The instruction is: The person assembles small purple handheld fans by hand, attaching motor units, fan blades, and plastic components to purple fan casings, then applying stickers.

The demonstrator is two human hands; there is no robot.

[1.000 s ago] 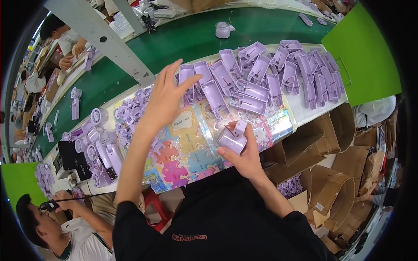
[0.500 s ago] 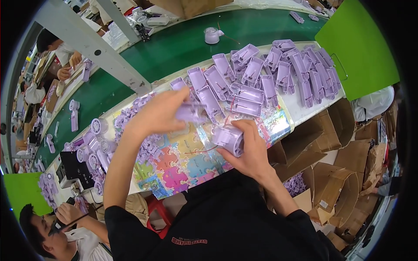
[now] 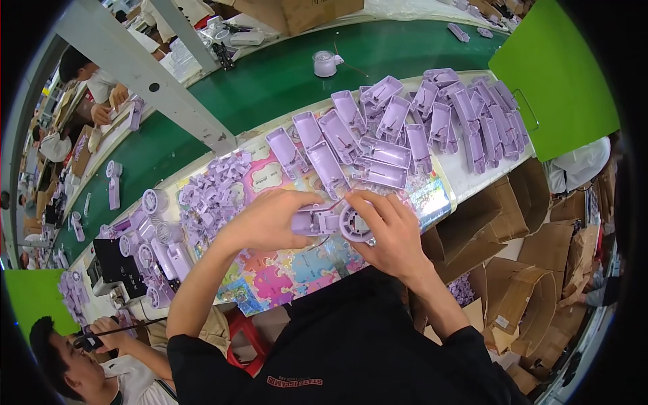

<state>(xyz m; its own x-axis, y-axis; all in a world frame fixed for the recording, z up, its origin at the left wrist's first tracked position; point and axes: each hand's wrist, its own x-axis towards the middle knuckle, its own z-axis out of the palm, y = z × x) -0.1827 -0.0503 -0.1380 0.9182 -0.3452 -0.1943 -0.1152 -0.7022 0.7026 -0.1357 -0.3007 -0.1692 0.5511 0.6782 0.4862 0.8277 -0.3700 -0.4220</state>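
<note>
My left hand (image 3: 270, 219) is closed around a lilac handle shell (image 3: 306, 223), thumb and fingers on opposite sides of it. My right hand (image 3: 393, 233) grips a round lilac fan head (image 3: 356, 224), its ring-shaped face turned up. Handle and head meet end to end above the colourful puzzle-patterned mat (image 3: 270, 273); whether they are locked together I cannot tell. A thin red wire shows by my right fingertips, and a dark one hangs below the joint. Just beyond my hands lie open lilac handle shells (image 3: 327, 169), some with wires inside.
Left of my hands is a heap of small lilac parts (image 3: 212, 192). Assembled lilac fans (image 3: 158, 246) lie farther left, by a black box (image 3: 120, 266). A green conveyor belt (image 3: 270, 88) carries another fan head (image 3: 325, 64). Cardboard boxes (image 3: 520, 297) stand at right; a co-worker (image 3: 111, 358) sits lower left.
My left hand has come down and nearer with the handle shell, bringing it against the fan head. In my right hand the head has turned so its round face points up.
</note>
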